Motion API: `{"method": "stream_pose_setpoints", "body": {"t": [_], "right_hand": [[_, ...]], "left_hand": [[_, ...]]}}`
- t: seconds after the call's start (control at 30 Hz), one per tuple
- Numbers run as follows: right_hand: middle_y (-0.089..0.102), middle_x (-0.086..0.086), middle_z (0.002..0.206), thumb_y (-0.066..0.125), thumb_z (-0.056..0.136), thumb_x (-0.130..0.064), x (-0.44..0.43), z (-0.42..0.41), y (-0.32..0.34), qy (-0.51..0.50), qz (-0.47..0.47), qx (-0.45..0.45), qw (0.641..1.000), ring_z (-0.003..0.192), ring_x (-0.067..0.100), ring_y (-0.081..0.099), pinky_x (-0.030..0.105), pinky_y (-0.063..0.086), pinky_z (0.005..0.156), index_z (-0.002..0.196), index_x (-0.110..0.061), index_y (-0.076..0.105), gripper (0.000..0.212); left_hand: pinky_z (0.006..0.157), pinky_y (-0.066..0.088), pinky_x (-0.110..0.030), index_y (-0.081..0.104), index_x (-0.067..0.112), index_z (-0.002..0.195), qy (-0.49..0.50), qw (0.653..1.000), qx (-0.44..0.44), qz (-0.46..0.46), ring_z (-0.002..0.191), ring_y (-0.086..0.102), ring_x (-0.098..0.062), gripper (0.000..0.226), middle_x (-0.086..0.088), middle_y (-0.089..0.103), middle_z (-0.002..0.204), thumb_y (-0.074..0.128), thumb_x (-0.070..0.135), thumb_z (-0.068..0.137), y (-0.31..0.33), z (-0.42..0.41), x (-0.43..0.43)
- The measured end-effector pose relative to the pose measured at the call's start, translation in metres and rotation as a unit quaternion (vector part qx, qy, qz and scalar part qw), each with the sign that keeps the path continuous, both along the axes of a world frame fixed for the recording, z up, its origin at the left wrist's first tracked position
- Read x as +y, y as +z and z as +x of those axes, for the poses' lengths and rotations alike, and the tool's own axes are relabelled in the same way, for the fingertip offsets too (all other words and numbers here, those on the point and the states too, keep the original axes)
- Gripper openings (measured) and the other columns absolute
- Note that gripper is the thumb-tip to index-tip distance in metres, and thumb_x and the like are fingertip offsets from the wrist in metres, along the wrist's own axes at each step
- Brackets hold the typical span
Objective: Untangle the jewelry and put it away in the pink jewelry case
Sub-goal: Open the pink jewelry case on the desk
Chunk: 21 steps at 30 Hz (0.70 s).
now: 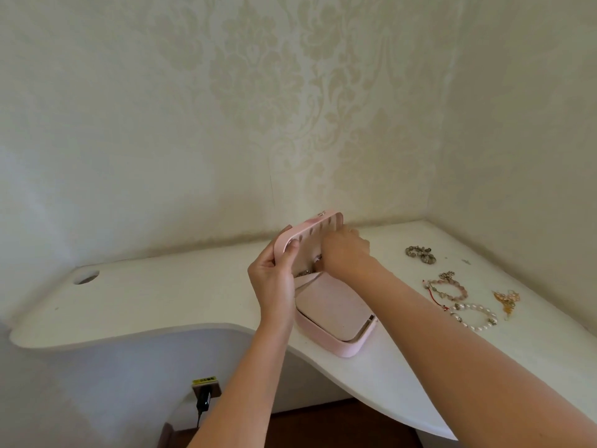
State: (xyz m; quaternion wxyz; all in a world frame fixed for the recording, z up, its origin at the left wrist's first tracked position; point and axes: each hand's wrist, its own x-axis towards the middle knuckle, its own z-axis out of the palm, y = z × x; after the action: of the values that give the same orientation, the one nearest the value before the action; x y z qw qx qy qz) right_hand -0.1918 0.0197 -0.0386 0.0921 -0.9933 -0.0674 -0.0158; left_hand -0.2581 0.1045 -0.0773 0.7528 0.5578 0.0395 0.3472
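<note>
The fingers of the left hand [274, 286] grip the left edge of the raised lid [303, 236] of the pink jewelry case [326, 315], thumb on its inner face. The right hand [345, 250] is up against the lid's inside; its fingers are hidden, so I cannot tell whether they pinch anything. Small silver pieces [315, 260] show low in the lid. The case sits on the counter [161, 302]. To its right, well apart from both hands, lie a grey bead bracelet [420, 253], a pink bead bracelet [447, 287], a pearl bracelet [475, 316] and a gold chain [507, 300].

Pink jewelry case [342, 350] stands open; bracelets [460, 298] lie right of it.
</note>
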Motion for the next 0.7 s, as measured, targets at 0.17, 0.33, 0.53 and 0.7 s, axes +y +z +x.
{"method": "stream_pose_setpoints", "body": {"t": [0.17, 0.33, 0.53, 0.7], "right_hand": [[0.047, 0.004, 0.129, 0.056, 0.090, -0.018, 0.015, 0.009, -0.002, -0.004, 0.008, 0.058, 0.998, 0.122, 0.019, 0.049, 0.027, 0.041, 0.084, 0.137, -0.014, 0.041, 0.049], [0.057, 0.005, 0.126, 0.056, 0.092, -0.019, 0.025, 0.011, -0.010, -0.011, 0.034, 0.089, 0.995, 0.117, 0.022, 0.054, 0.028, 0.044, 0.088, 0.128, -0.011, 0.051, 0.037], [0.062, 0.008, 0.089, 0.062, 0.085, -0.024, 0.017, 0.013, -0.018, 0.015, 0.087, 0.123, 0.988, 0.093, 0.024, 0.061, 0.026, 0.042, 0.068, 0.106, -0.006, 0.060, 0.028], [0.058, 0.005, 0.062, 0.062, 0.085, -0.009, -0.005, 0.021, -0.004, 0.060, 0.193, 0.149, 0.968, 0.044, 0.011, 0.055, 0.017, 0.042, 0.041, 0.065, -0.010, 0.051, 0.023]], "left_hand": [[0.085, 0.053, -0.031, 0.075, 0.013, 0.098, 0.007, 1.000, 0.015, 0.019, 0.095, 0.068, -0.018, 0.018, -0.001, 0.074, 0.093, 0.064, 0.006, 0.085, -0.006, -0.002, 0.003], [0.081, 0.053, -0.031, 0.076, 0.015, 0.094, 0.017, 0.999, 0.026, 0.009, 0.087, 0.067, -0.014, 0.016, 0.000, 0.074, 0.088, 0.064, 0.008, 0.086, -0.009, 0.000, 0.009], [0.075, 0.050, -0.020, 0.074, 0.009, 0.096, 0.029, 0.999, 0.021, 0.002, 0.084, 0.065, -0.009, 0.016, 0.000, 0.073, 0.087, 0.062, 0.006, 0.086, -0.012, -0.001, 0.012], [0.070, 0.047, -0.013, 0.074, 0.015, 0.093, 0.019, 0.999, 0.019, 0.018, 0.079, 0.062, -0.002, 0.017, 0.010, 0.072, 0.080, 0.062, 0.005, 0.087, -0.005, 0.001, 0.016]]}}
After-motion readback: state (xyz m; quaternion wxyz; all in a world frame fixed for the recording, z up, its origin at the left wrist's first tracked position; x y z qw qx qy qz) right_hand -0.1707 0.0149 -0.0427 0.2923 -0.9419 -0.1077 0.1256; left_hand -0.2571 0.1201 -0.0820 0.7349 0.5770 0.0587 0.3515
